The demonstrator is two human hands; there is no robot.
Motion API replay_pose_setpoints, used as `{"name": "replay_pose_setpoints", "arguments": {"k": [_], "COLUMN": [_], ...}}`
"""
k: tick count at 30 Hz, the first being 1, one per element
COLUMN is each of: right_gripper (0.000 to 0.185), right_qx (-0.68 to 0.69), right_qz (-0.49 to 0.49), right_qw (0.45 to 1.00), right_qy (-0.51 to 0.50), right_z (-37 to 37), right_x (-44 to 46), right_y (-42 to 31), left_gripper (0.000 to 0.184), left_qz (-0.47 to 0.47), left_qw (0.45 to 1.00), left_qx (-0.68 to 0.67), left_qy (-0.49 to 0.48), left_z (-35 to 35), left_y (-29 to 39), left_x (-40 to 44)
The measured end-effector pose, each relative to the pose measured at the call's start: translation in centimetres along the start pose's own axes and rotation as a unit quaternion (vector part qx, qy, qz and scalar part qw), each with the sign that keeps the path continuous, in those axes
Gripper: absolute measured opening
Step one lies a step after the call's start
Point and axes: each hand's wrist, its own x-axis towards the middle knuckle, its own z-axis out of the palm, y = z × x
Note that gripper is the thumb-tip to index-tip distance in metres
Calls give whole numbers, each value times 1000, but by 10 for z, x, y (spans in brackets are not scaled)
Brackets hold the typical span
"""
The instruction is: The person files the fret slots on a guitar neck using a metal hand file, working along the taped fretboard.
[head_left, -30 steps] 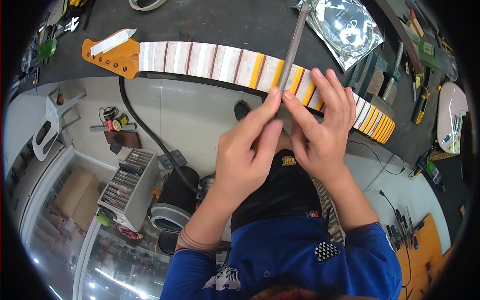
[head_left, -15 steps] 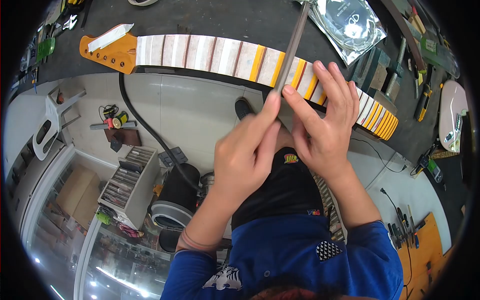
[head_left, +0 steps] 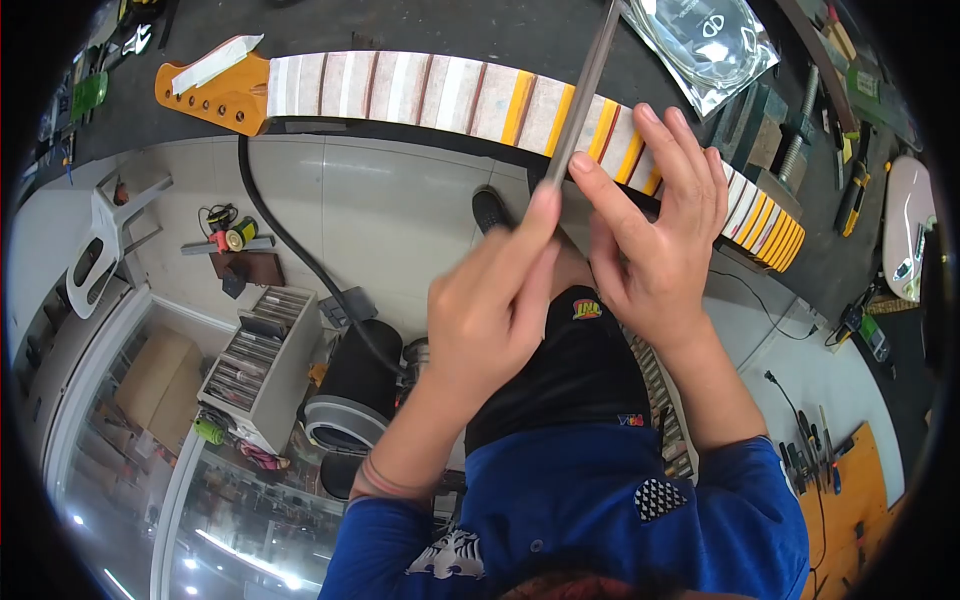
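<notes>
A guitar neck (head_left: 446, 92) with masked white and yellow strips between its frets lies along the bench edge, its orange headstock (head_left: 215, 92) at the left. My left hand (head_left: 495, 300) grips the near end of a long thin metal file (head_left: 585, 98), which crosses the neck at a slant. My right hand (head_left: 655, 215) rests with spread fingers on the right part of the neck, its index fingertip beside the file. The underside of that hand is hidden.
On the dark bench (head_left: 420, 28) are a clear plastic packet (head_left: 705, 45) with coiled strings, a vise (head_left: 760, 130) and a yellow-black cutter (head_left: 852, 198). Below are a white chair (head_left: 100, 245), a vacuum hose (head_left: 290, 255) and a box of sleeves (head_left: 262, 365).
The neck and bench have shifted slightly upward in view. The file stays across the neck in my left hand, and my right hand remains at the neck.
</notes>
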Motion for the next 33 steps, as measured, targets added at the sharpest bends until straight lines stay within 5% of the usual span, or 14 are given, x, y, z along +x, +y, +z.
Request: {"name": "replay_pose_setpoints", "arguments": {"k": [3, 11, 18, 22, 33], "right_gripper": [70, 72, 76, 76, 73], "right_qx": [3, -5, -3, -7, -11], "right_qz": [3, 11, 2, 3, -1], "right_qw": [1000, 1000, 1000, 1000, 1000], "right_qy": [-2, -6, -4, -7, -1], "right_z": [-1, -2, -1, -2, -1], "right_x": [0, 1, 0, 0, 0], "right_y": [0, -3, -1, -2, -1], "left_gripper": [52, 58, 54, 51, 53], "left_qz": [-61, 9, -16, -41, -101], "left_qw": [990, 1000, 998, 999, 991], "left_qx": [79, 0, 49, -30, -79], "left_qy": [-95, 19, -37, 15, -42], "left_z": [-32, 7, -38, -36, -39], "left_y": [-2, 4, -14, -22, -29], "left_x": [-85, 12, -113, -118, -115]}}
